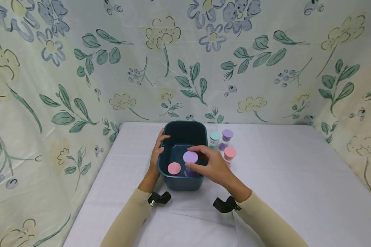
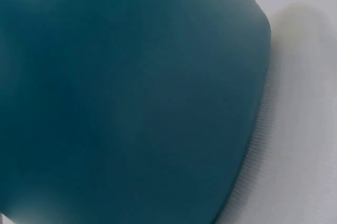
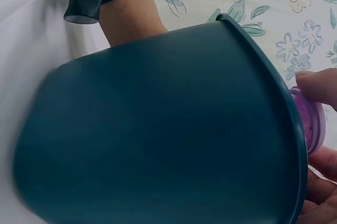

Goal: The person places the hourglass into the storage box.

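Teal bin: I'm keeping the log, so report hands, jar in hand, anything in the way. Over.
Right hand pinching purple-lidded jar at mouth of teal bin. Left hand holding bin's left side. Pink lid inside, nearby; nothing visibly blocking.

Both forearms (image 1: 126, 218) angle inward, the right hand (image 1: 214, 165) pinching between thumb (image 1: 195, 167) and fingers (image 1: 199, 148) (the left hand (image 1: 156, 151) points forward).

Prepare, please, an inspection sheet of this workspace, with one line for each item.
Surface: white cloth, lightly creased.
Job's things: dark teal bin, a pink lid showing inside; turquoise-lidded jar, purple-lidded jar and pink-lidded jar to its right.
Clutter: nothing seen.
Hands: left hand grips the bin's left rim; right hand holds another purple-lidded jar at the bin's opening.
Cables: nothing seen.
Surroundings: floral cloth behind and at both sides.
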The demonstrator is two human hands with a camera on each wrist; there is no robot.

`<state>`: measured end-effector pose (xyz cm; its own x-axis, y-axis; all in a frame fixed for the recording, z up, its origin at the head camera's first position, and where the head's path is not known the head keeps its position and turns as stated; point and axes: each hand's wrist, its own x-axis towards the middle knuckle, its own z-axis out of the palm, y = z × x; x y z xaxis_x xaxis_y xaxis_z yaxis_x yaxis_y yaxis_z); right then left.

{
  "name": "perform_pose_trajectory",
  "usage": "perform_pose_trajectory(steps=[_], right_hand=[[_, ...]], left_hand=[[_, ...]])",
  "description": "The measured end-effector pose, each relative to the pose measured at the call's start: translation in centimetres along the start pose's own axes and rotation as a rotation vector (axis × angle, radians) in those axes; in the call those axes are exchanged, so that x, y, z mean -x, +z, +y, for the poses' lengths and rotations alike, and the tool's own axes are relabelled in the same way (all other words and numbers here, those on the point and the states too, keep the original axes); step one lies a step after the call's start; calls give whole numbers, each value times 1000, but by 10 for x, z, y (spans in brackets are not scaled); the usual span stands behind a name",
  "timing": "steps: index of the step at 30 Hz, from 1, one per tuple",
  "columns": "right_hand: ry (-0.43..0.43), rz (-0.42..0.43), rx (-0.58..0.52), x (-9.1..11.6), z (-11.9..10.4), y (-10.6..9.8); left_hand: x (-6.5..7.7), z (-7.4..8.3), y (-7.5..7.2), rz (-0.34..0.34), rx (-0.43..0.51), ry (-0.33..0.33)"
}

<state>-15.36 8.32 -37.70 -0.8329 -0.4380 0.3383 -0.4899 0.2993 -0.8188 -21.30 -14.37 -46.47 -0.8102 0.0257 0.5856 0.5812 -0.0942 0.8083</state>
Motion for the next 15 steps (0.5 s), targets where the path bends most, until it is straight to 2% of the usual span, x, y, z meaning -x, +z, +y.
perform_pose_trajectory(steps=[15], right_hand=[[-100,7,165,4,4,5]], left_hand=[[0,0,0,-5,-8,10]])
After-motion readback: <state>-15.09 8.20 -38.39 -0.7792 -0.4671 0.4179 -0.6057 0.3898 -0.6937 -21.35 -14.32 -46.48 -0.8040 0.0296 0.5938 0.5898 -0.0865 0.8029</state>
